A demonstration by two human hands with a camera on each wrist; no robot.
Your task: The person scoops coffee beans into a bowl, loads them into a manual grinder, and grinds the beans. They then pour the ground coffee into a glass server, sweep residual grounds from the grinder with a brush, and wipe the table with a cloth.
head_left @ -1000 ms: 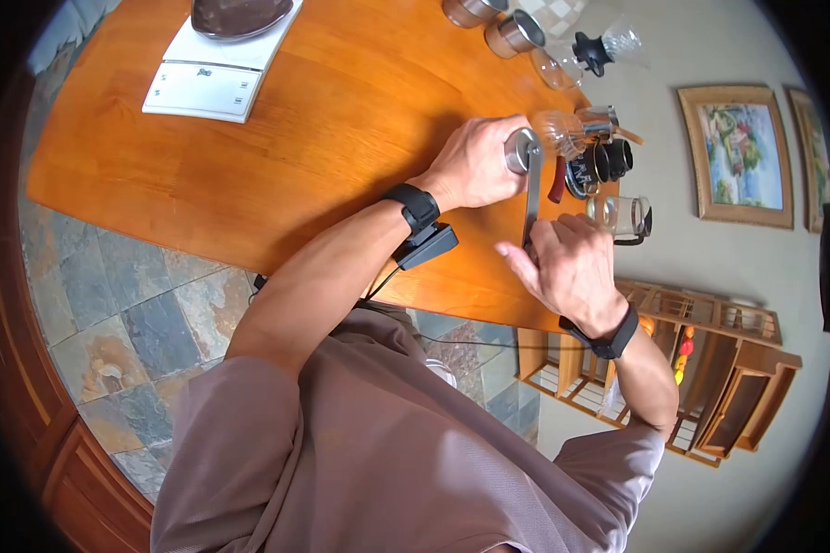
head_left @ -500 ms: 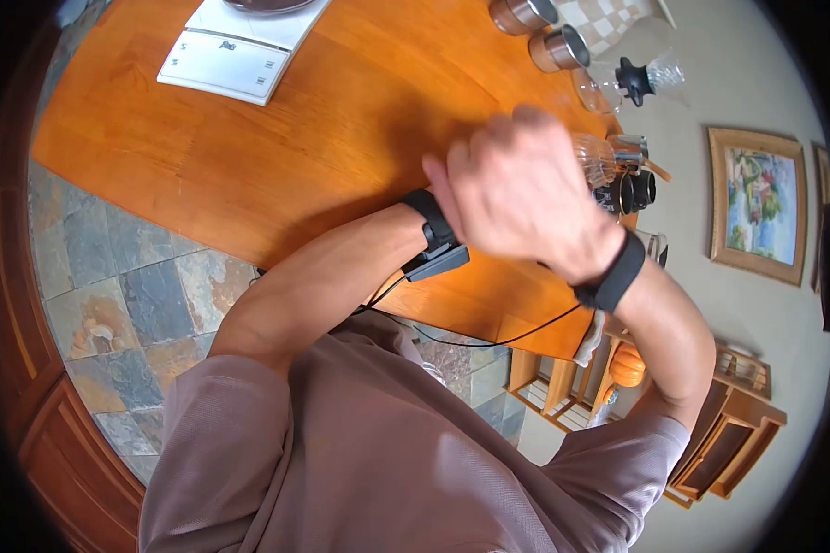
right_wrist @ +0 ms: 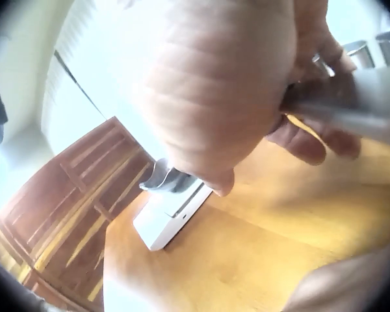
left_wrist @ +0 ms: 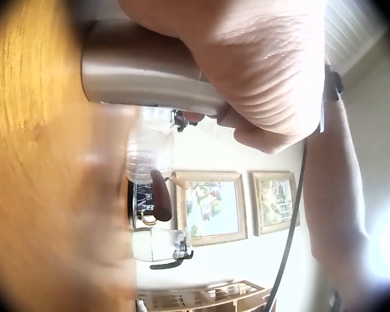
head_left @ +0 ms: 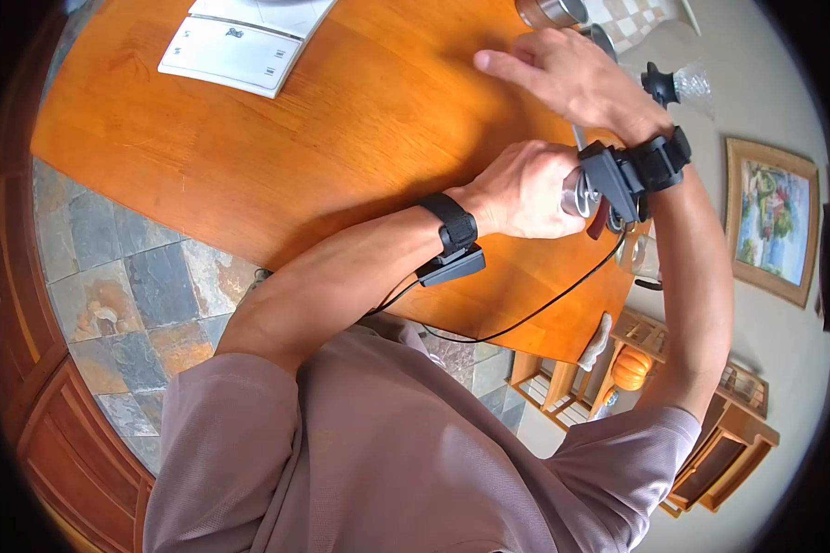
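Observation:
My left hand (head_left: 530,191) grips a steel hand coffee grinder (head_left: 575,195) near the table's right-hand side. In the left wrist view the grinder's steel body (left_wrist: 143,71) stands with its base at the wooden table. My right hand (head_left: 581,83) is over the far side of the grinder, its thumb sticking out. Its fingers curl about the end of the crank arm (right_wrist: 361,104), which is blurred in the right wrist view. The knob is hidden under the palm. Part of the grinder's top is covered by the right wrist's camera in the head view.
A white scale (head_left: 226,53) lies on the wooden table (head_left: 369,111). Steel cups (head_left: 551,11) and a glass dripper with a black collar (head_left: 690,85) line the far side. Low cabinets and an orange pumpkin (head_left: 631,369) are beyond the edge. A black cable (head_left: 526,324) hangs between the wrists.
My right hand has swung from the near side of the grinder, across its top, to the far side, turning the crank. The left hand keeps its grip; the head view has shifted slightly.

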